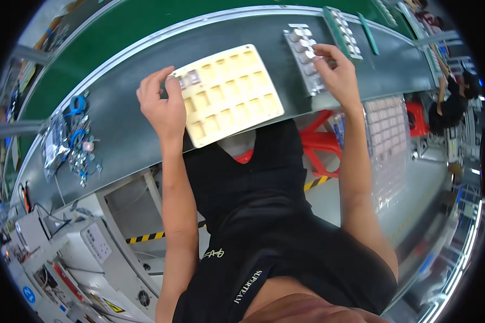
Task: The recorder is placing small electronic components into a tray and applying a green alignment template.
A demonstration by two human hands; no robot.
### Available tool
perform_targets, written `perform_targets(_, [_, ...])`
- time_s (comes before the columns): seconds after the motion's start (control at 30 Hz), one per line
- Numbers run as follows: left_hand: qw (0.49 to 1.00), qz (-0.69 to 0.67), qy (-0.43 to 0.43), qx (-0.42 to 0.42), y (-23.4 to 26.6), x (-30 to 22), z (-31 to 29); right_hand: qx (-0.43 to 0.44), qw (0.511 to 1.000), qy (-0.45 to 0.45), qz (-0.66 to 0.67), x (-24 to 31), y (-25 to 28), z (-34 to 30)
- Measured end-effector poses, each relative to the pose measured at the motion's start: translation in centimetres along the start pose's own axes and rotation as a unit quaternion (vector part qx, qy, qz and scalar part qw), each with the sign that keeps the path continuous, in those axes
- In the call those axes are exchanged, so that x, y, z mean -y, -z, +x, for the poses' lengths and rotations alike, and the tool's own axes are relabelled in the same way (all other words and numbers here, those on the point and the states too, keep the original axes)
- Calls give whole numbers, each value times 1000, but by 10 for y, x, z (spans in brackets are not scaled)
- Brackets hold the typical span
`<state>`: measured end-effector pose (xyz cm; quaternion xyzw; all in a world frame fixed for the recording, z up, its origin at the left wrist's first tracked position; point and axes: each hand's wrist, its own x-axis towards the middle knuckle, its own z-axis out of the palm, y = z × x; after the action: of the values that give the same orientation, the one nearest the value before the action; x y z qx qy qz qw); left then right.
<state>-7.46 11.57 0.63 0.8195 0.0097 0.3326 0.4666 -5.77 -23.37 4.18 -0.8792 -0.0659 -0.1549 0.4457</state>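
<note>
A cream tray [215, 81] with rows of square pockets lies tilted on the bench in front of me. Two small clear-and-purple pieces [192, 77] sit in pockets at its far left corner. My left hand [164, 105] is at that corner, thumb and forefinger bent together on the tray's edge; its other fingers curl outside it. To the right stands a narrow pale rack [296, 54] carrying a row of white round-topped parts [306, 57]. Over the rack's near side, my right hand [337, 75] has thumb and forefinger closed around one of these parts, mostly hidden by the fingers.
A second rack [342, 33] of white parts and a green stick [368, 35] lie farther right. Plastic bags and blue bands [75, 134] are heaped at left. Red stools [320, 140] and plastic-covered stacked trays [385, 129] stand beyond the bench's near edge. A co-worker [452, 102] is at far right.
</note>
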Motion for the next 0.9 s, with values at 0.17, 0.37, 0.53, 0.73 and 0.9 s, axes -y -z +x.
perform_targets(0.17, [976,-91,-98,170,-56,-70,-12,-40,982,-172,73,-52,42,-20])
perform_targets(0.37, [943,-61,-108,309,-142,-101,-39,41,973,-183,132,-57,20,-13])
perform_targets(0.53, [937,-61,-94,332,-194,-111,-46,57,979,-170,96,-80,27,-6])
perform_targets(0.73, [939,-96,-74,321,-195,-98,-40,1,984,-169,56,-76,38,4])
perform_targets(0.9, [954,-85,-73,277,-137,-87,-25,-34,998,-50,8,-27,22,10])
